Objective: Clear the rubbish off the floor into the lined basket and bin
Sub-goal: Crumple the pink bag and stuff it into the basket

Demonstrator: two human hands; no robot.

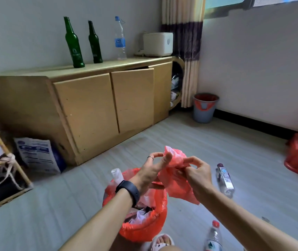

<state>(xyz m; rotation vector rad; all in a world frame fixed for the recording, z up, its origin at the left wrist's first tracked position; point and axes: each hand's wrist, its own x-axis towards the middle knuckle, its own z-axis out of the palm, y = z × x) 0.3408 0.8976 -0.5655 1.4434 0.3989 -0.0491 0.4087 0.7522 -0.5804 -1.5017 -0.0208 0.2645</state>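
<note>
Pinching red bag [176, 178] tightly, left hand [149, 172] and right hand [198, 172]

Both hands hold a red plastic bag [176, 180] above a basket [144, 229] lined with red plastic. The left hand [150, 172], with a dark band at its wrist, pinches the bag's top. The right hand [198, 172] pinches its crumpled middle. The basket stands on the floor [217, 142] and holds rubbish, with a clear bottle neck [116, 175] sticking up at its far rim. A plastic bottle [225, 180] lies on the floor just right of the hands, and a red-capped bottle [214, 236] is at the near edge. A blue bin [205, 111] with a red liner stands in the far corner. Two green bottles [74, 44] stand on the cabinet [90, 105] top.
</note>
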